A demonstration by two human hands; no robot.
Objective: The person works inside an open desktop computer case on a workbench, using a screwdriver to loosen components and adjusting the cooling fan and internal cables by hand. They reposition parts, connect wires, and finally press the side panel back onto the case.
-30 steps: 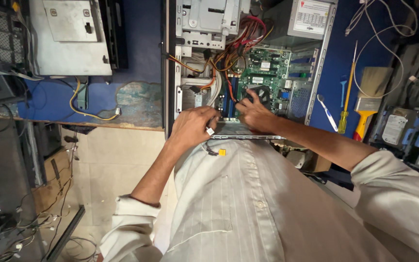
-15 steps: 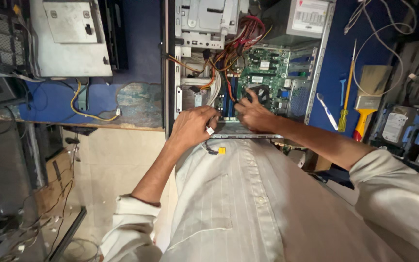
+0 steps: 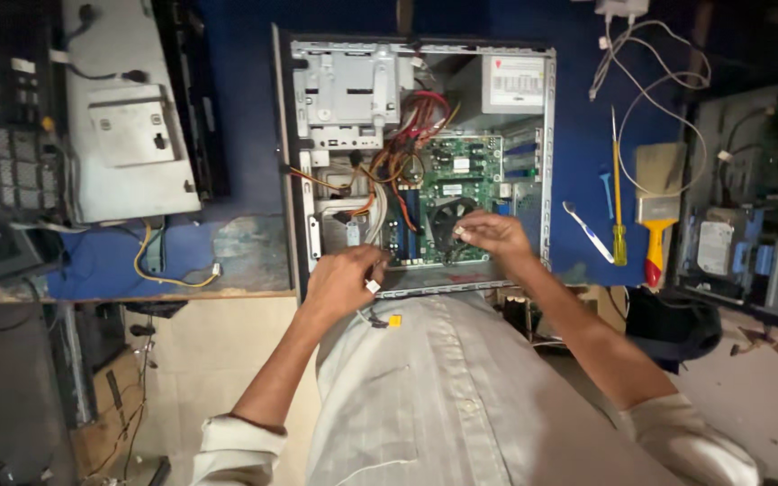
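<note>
computer case: open tower (image 3: pixel 547 162) lying side-up on blue bench (image 3: pixel 245 162), green motherboard (image 3: pixel 461 171) exposed
cooler fan: black, round (image 3: pixel 447 223), low on motherboard, near case's bottom edge
right hand: (image 3: pixel 490 236) over the fan, fingers (image 3: pixel 463 232) pinched together on its rim; what they pinch, cannot tell
left hand: (image 3: pixel 342 281) at case's lower edge, left of fan, fingers curled closed around a small white piece (image 3: pixel 372 286)
cables: orange-red bundle (image 3: pixel 402 153) above fan
tools: yellow screwdriver (image 3: pixel 619 211) and paintbrush (image 3: pixel 657 211), right of case
metal panel: grey (image 3: pixel 123 126), left of case
</note>
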